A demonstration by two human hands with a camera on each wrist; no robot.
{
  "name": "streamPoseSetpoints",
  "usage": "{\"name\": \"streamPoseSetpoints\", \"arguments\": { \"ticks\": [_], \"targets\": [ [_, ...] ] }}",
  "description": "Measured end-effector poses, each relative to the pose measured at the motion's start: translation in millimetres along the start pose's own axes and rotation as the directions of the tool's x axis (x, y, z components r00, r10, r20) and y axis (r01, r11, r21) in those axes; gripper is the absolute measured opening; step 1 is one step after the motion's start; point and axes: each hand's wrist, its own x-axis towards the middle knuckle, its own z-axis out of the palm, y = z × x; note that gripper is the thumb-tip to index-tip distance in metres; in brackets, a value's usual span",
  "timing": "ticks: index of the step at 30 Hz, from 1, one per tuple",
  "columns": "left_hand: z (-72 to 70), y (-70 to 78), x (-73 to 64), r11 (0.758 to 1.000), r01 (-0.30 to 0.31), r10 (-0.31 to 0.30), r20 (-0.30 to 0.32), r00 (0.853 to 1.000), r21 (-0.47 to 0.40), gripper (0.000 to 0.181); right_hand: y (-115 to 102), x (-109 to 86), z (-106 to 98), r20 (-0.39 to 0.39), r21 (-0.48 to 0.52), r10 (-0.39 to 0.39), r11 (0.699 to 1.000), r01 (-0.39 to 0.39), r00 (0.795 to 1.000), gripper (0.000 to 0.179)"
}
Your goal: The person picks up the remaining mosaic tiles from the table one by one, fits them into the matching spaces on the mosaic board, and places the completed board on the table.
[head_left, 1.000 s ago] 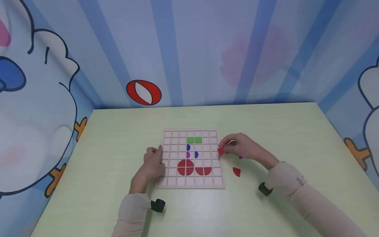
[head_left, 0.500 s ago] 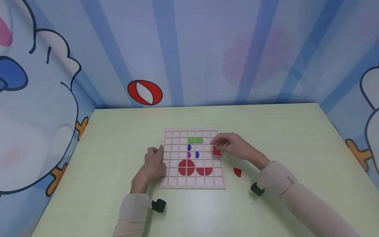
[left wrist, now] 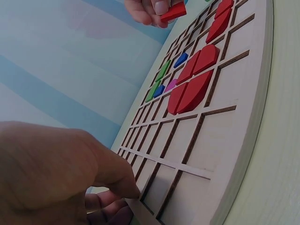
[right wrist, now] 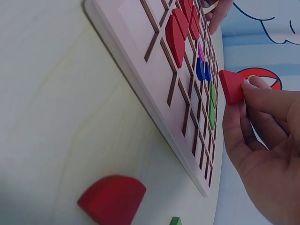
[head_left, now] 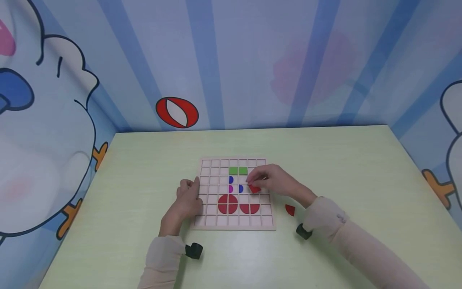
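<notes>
My right hand (head_left: 278, 180) pinches a red quarter-circle piece (right wrist: 231, 87) between thumb and fingers. It holds the piece over the right half of a pale wooden grid board (head_left: 213, 220). My left hand (head_left: 185, 200) grips the board's left edge, with the thumb side on the rim and the other fingers curled beside it (left wrist: 105, 206). In the board's cells lie a full red circle of quarter pieces (head_left: 227, 204), a red half circle (head_left: 249, 208), two green squares (head_left: 238, 171), two blue half-circle pieces (head_left: 240, 188) and a magenta one (head_left: 231, 189).
On the table right of the board rests another red quarter-circle piece (head_left: 290, 210). Part of a green piece (right wrist: 175, 221) shows on the table in the right wrist view. A painted wall (head_left: 245, 60) stands behind the table's back edge.
My right hand has moved left with the red quarter-circle piece, from the board's right edge to over its cells. The left hand stays at the left edge.
</notes>
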Motion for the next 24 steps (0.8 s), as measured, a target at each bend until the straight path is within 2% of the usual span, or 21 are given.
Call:
{"name": "streamPoseSetpoints", "arguments": {
  "ticks": [12,20,24],
  "targets": [
    [0.4,0.4,0.0,1.000,0.003,-0.003,0.006,1.000,-0.008,0.072,-5,7.5,16,0.063,-0.030,-0.023,0.999,0.025,0.998,0.018],
    [1.0,-0.4,1.0,1.000,0.004,-0.004,0.000,1.000,-0.005,0.072,-9,7.3,19,0.130,-0.085,-0.079,0.992,0.090,0.988,0.017],
    [1.0,-0.4,1.2,1.000,0.005,-0.005,-0.001,1.000,-0.007,0.072,-11,7.6,20,0.161,-0.094,-0.075,0.991,0.091,0.984,0.018]
  ]
}}
